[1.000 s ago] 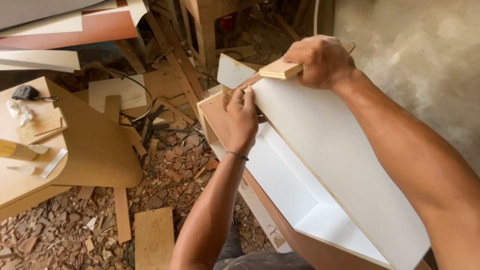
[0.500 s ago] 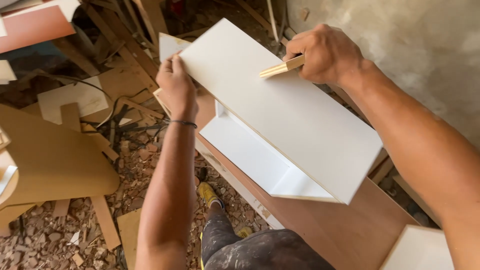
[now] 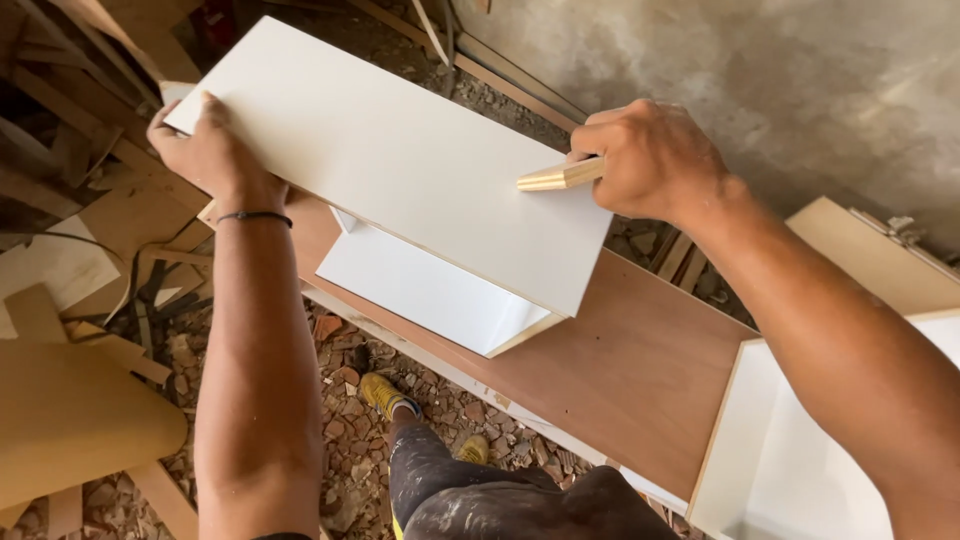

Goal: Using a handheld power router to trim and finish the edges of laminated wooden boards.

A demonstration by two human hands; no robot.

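Head view, looking down past both forearms.

Left arm: enters from 6 o'clock, forearm nearly straight up the picture, a thin dark band at the wrist. Left hand (image 3: pixel 205 155) lies at 10 o'clock, knuckles up, fingers curled over the near left edge of the white box (image 3: pixel 400 170), close to its far left corner. Grip closed on that edge; the fingertips go under the panel and are hidden.

Right arm: enters from 4 o'clock, forearm slanting up and left. Right hand (image 3: pixel 655 160) sits at 2 o'clock, closed in a fist around a small wood block (image 3: pixel 560 176). The pale end of the block sticks out toward 9 o'clock and rests on the box's top panel near its right edge. The hand's heel appears to touch the panel too.

White box: centre to upper left, tipped so its broad top panel faces the camera; the open inside shows below at 6 o'clock. Its lower part rests on a brown board (image 3: pixel 620 370) running from 9 to 4 o'clock.

Count: two hands, one block, one held box, one brown board. A second white box (image 3: pixel 790 450) lies open at 4 o'clock, just beside the board's end. One yellow shoe (image 3: pixel 385 392) is plainly seen at 6 o'clock on the rubble floor (image 3: pixel 345 350). Wood scraps (image 3: pixel 70 400) are too many to count.
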